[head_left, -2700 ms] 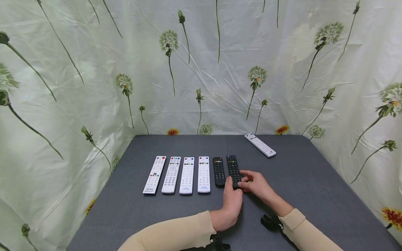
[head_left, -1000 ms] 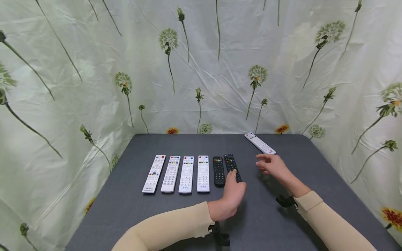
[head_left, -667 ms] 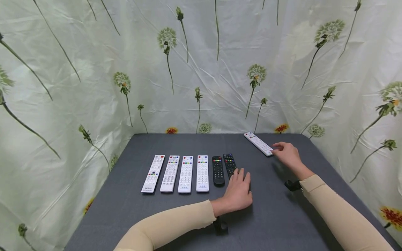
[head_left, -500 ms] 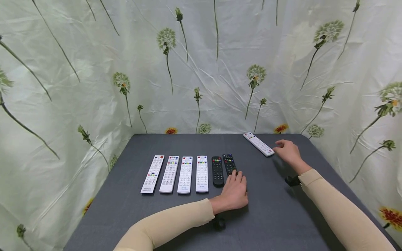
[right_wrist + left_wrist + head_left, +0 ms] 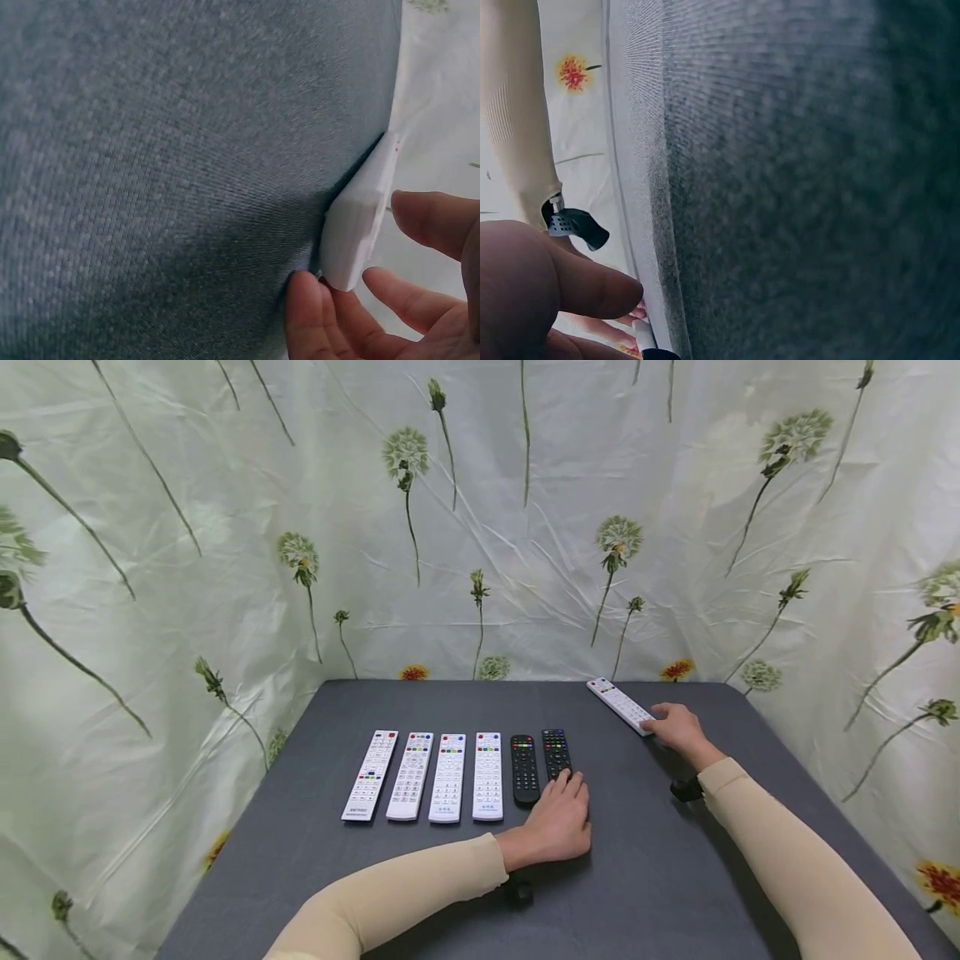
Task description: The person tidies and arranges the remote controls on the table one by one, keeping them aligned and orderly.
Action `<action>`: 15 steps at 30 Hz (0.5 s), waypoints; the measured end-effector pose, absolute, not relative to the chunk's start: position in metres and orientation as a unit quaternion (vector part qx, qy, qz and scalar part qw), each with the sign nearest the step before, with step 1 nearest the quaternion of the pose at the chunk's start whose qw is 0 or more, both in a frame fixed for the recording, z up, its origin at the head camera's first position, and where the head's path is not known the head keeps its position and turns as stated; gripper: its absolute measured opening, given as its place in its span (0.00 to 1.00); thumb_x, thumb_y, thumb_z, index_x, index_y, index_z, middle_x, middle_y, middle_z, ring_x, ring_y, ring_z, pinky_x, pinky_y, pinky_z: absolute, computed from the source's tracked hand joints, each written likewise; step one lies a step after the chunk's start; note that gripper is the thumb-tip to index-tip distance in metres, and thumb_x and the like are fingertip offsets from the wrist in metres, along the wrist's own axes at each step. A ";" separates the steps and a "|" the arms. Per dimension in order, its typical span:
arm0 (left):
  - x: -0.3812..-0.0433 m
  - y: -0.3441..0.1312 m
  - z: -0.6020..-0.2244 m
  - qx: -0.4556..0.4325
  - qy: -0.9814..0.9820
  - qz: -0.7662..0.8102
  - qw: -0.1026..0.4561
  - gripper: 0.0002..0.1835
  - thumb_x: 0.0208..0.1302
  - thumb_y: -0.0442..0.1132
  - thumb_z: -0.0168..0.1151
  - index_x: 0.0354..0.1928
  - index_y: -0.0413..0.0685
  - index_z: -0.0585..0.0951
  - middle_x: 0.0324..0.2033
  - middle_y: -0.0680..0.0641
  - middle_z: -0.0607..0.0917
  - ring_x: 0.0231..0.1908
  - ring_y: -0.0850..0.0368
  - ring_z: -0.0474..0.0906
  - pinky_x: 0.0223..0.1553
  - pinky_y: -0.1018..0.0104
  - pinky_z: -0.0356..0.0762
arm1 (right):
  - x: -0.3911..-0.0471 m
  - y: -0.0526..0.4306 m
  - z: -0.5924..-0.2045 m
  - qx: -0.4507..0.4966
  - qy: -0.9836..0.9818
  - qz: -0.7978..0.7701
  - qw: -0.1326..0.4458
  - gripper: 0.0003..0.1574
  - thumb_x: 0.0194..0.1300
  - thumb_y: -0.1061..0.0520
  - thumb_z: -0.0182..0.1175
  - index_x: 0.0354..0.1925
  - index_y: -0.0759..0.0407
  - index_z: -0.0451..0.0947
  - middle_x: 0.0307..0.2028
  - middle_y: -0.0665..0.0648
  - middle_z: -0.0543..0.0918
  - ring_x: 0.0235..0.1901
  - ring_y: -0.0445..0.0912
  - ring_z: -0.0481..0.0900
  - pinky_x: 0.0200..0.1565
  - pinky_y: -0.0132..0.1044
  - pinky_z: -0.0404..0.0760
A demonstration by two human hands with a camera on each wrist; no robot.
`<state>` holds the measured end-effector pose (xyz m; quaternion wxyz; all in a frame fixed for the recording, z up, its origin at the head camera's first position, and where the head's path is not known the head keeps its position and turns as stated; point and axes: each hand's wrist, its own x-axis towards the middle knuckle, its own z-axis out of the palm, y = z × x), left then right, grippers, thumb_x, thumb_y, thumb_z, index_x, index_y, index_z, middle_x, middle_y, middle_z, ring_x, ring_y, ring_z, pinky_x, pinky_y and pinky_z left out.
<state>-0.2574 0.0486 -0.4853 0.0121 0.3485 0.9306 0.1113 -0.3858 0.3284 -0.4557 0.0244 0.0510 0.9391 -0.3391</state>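
Toward the back right of the table, a white remote control [image 5: 617,702] lies slanted. My right hand [image 5: 677,728] is at its near end. In the right wrist view the fingertips touch that end of the white remote [image 5: 352,232], while the thumb stands off its button face. My left hand [image 5: 560,818] rests over the near end of a black remote control [image 5: 555,752] and hides that part. Left of it lies a second black remote [image 5: 524,770]. In the left wrist view, a dark end of a remote [image 5: 660,352] shows by the left fingers.
Several white remotes, among them one next to the black pair [image 5: 487,777] and one at the far left [image 5: 370,777], lie side by side on the dark grey table [image 5: 420,885]. A flower-patterned curtain [image 5: 465,527] hangs behind the table and along its sides.
My right hand has left the black remote and moved back and right to the slanted white one. The black remote has turned a little back and forth; my left hand stays at its near end.
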 end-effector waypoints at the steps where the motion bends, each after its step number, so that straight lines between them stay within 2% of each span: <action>1: -0.258 0.049 -0.485 0.349 0.930 0.113 0.012 0.32 0.72 0.45 0.55 0.73 0.37 0.66 0.75 0.40 0.61 0.76 0.44 0.51 0.72 0.52 0.55 | -0.387 0.329 -0.456 0.053 0.939 -0.339 0.021 0.40 0.70 0.50 0.60 0.69 0.74 0.64 0.61 0.78 0.72 0.46 0.59 0.82 0.39 0.43 0.82; 5: -0.260 0.052 -0.483 0.348 0.928 0.135 0.012 0.32 0.72 0.46 0.55 0.73 0.38 0.66 0.74 0.40 0.62 0.75 0.44 0.52 0.72 0.52 0.55 | -0.390 0.329 -0.458 0.051 0.941 -0.335 0.016 0.38 0.70 0.51 0.61 0.67 0.75 0.66 0.59 0.77 0.73 0.46 0.60 0.81 0.41 0.44 0.83; 10: -0.269 0.066 -0.471 0.340 0.916 0.210 0.025 0.30 0.72 0.42 0.54 0.73 0.36 0.66 0.72 0.39 0.66 0.73 0.47 0.58 0.71 0.59 0.58 | -0.391 0.329 -0.459 0.041 0.942 -0.333 0.013 0.37 0.69 0.51 0.63 0.65 0.75 0.69 0.57 0.76 0.76 0.39 0.55 0.83 0.38 0.43 0.82; 12: -0.277 0.077 -0.465 0.315 0.911 0.263 0.042 0.30 0.71 0.40 0.54 0.72 0.36 0.67 0.71 0.40 0.68 0.72 0.51 0.61 0.69 0.63 0.60 | -0.391 0.329 -0.459 0.040 0.940 -0.338 0.012 0.37 0.69 0.51 0.63 0.65 0.75 0.69 0.57 0.76 0.76 0.36 0.52 0.84 0.36 0.41 0.81; 15: -0.290 0.100 -0.458 0.231 0.895 0.373 0.081 0.30 0.67 0.38 0.55 0.71 0.38 0.69 0.68 0.44 0.72 0.68 0.56 0.66 0.66 0.65 0.65 | -0.389 0.330 -0.461 0.051 0.934 -0.352 0.009 0.36 0.68 0.52 0.65 0.63 0.76 0.71 0.57 0.76 0.76 0.34 0.48 0.84 0.34 0.37 0.82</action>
